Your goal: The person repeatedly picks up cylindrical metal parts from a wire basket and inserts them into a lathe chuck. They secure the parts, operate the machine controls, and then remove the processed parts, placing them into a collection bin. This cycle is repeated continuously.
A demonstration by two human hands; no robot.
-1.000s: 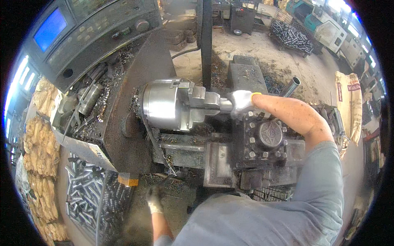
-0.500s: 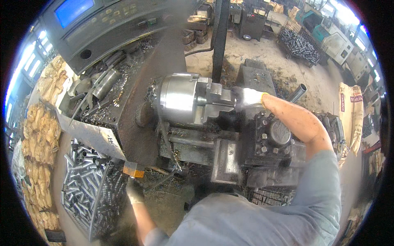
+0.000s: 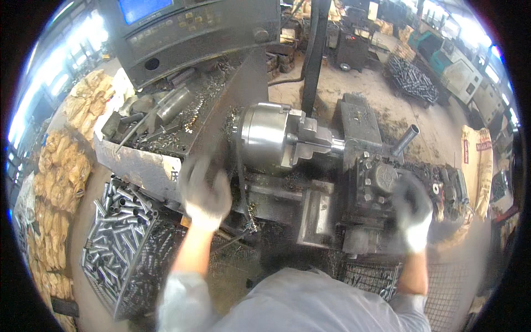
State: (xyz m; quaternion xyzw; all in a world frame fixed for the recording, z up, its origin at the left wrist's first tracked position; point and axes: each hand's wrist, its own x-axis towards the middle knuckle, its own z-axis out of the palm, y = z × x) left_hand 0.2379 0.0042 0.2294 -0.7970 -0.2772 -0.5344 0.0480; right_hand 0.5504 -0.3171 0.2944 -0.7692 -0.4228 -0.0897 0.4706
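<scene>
My left hand (image 3: pixel 206 193), in a whitish glove with darkened fingers, is raised beside the front edge of the lathe's housing, left of the chuck. Motion smears its fingers. Over the right side of the machine, just right of the dark tool turret (image 3: pixel 381 178), is my right hand (image 3: pixel 414 213), gloved and also blurred; I cannot make out anything held in either hand. The shiny cylindrical chuck (image 3: pixel 265 135) faces right, and a short bright metal tube (image 3: pixel 337 146) sticks out from its jaws (image 3: pixel 312 137).
A control panel (image 3: pixel 193 30) with a blue screen stands at upper left. Chips and metal pieces litter the ledge (image 3: pixel 138 152) below. A wire basket of metal tubes (image 3: pixel 119 238) sits at lower left, beside tan sacks (image 3: pixel 62 166). One tube (image 3: pixel 406 139) slants up behind the turret.
My right hand has left the chuck jaws and moved right and nearer, past the turret. My left hand has risen from the orange-tipped part by the basket. The view has shifted slightly.
</scene>
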